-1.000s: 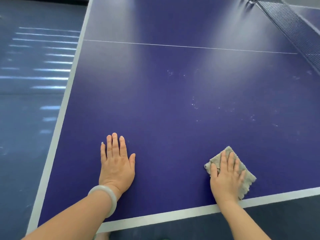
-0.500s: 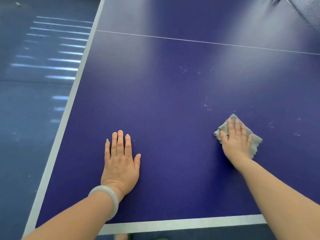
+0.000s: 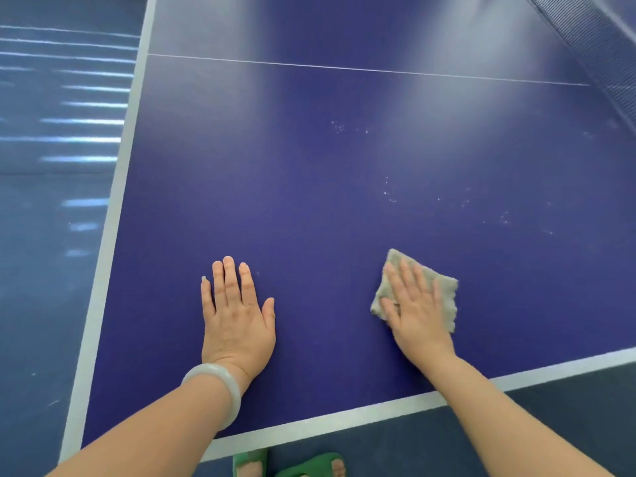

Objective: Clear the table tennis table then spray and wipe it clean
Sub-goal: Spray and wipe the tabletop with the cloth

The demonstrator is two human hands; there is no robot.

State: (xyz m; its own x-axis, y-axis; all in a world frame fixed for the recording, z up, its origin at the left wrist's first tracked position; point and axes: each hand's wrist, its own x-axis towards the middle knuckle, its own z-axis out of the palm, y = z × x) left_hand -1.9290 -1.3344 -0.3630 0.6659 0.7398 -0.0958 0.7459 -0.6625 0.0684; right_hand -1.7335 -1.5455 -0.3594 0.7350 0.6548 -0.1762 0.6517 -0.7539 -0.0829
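Observation:
The blue table tennis table (image 3: 309, 201) fills the view, with white edge lines at the left and near side. A folded grey cloth (image 3: 444, 287) lies flat on it near the front edge. My right hand (image 3: 416, 311) presses on the cloth with straight, spread fingers. To its left, my left hand (image 3: 237, 318) rests flat on the bare table surface, a pale bangle on its wrist. White specks and droplets (image 3: 390, 194) dot the surface beyond the cloth.
The net (image 3: 605, 46) runs along the top right corner. A thin white centre line (image 3: 344, 68) crosses the table farther away. Blue floor (image 3: 51, 235) lies to the left. My feet in green slippers (image 3: 309, 466) stand below the near edge.
My right hand slid the cloth away from the near edge, then back toward it and a little leftward. My left hand stayed flat in place.

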